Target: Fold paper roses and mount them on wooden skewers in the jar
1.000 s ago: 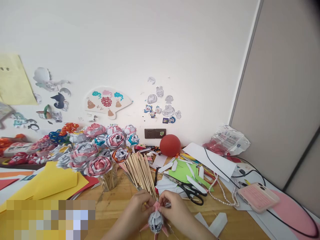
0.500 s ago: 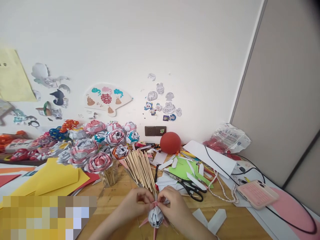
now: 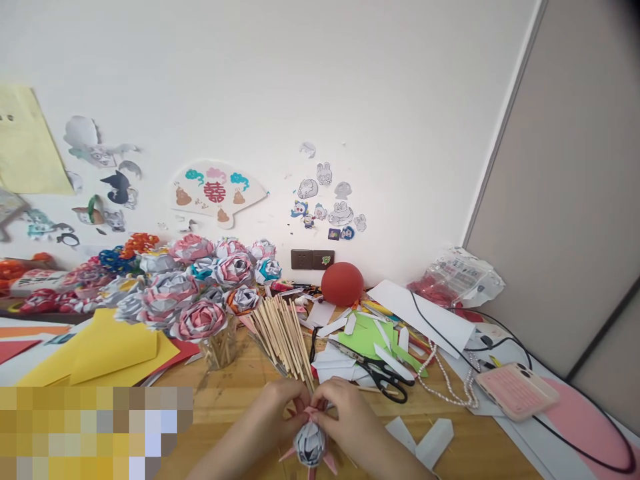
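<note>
Both of my hands hold one paper flower (image 3: pixel 310 443) low in the middle of the view, over the wooden table (image 3: pixel 235 400). The flower is a grey-and-white printed bud with pink pointed sepals. My left hand (image 3: pixel 277 417) pinches its top from the left. My right hand (image 3: pixel 347 417) pinches the pink tip from the right. Just beyond my fingers lies a fan of thin wooden sticks (image 3: pixel 280 337).
A jar of finished paper roses (image 3: pixel 200 293) stands left of the sticks. Yellow paper sheets (image 3: pixel 105 353) lie further left. Black scissors (image 3: pixel 380 373), green and white paper scraps, a red ball (image 3: pixel 342 283), a bead string, cables and a pink phone (image 3: pixel 515 390) lie to the right.
The hands and flower have stayed almost in place while the fingers work at the pink tip. The view has shifted slightly.
</note>
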Demonstrator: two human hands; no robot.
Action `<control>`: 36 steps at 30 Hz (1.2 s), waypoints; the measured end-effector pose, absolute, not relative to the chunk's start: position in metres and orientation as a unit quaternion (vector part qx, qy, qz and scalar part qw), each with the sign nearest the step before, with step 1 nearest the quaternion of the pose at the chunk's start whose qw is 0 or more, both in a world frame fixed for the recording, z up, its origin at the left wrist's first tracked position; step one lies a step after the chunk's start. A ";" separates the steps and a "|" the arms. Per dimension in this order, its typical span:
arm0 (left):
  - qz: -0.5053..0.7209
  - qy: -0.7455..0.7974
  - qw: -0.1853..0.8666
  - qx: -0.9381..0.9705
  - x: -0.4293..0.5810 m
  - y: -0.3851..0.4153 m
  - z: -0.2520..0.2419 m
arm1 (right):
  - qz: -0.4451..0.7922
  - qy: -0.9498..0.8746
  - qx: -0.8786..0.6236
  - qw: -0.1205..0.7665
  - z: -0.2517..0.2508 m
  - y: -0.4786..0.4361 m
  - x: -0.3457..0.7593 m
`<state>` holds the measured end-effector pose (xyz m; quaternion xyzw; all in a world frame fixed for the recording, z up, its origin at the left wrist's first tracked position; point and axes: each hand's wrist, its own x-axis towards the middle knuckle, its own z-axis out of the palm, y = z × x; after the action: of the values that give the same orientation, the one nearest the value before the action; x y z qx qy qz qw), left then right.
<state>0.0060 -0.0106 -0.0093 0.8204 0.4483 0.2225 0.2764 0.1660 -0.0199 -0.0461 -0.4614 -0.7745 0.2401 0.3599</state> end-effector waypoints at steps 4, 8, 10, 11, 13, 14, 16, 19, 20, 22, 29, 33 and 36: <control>0.238 0.448 0.326 0.797 0.007 -0.010 -0.012 | 0.216 -0.796 -0.462 0.324 -0.044 -0.020 0.170; 0.279 0.446 0.382 0.759 0.008 -0.007 -0.016 | 0.189 -0.818 -0.440 0.319 -0.044 -0.019 0.172; 0.287 0.442 0.439 0.728 0.005 -0.003 -0.017 | 0.155 -0.834 -0.418 0.325 -0.045 -0.018 0.173; 0.293 0.437 0.473 0.707 0.004 -0.001 -0.016 | 0.138 -0.842 -0.405 0.330 -0.047 -0.018 0.173; 0.318 0.428 0.531 0.658 0.000 0.002 -0.014 | 0.121 -0.849 -0.379 0.347 -0.049 -0.018 0.173; 0.324 0.427 0.551 0.639 -0.002 0.003 -0.013 | 0.123 -0.850 -0.367 0.358 -0.050 -0.018 0.173; 0.299 0.430 0.579 0.625 -0.005 0.004 -0.011 | 0.133 -0.848 -0.344 0.380 -0.052 -0.019 0.172; 0.223 0.429 0.622 0.616 -0.005 0.003 -0.013 | 0.133 -0.852 -0.316 0.396 -0.055 -0.019 0.172; 0.216 0.426 0.634 0.608 -0.005 0.003 -0.015 | 0.128 -0.854 -0.310 0.397 -0.056 -0.019 0.173; 0.221 0.415 0.651 0.596 -0.004 0.004 -0.018 | 0.114 -0.861 -0.302 0.394 -0.057 -0.020 0.173; 0.281 0.386 0.625 0.618 -0.003 0.008 -0.028 | 0.087 -0.875 -0.281 0.384 -0.049 -0.020 0.175; 0.317 0.402 0.588 0.627 -0.005 0.010 -0.030 | 0.067 -0.889 -0.263 0.368 -0.049 -0.016 0.180; 0.339 0.412 0.554 0.639 -0.007 0.013 -0.034 | 0.050 -0.892 -0.263 0.365 -0.047 -0.016 0.182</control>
<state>-0.0070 0.0133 -0.0336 0.6390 0.4121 0.3394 0.5538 0.1821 -0.0162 -0.0470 -0.2632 -0.8918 0.0497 0.3646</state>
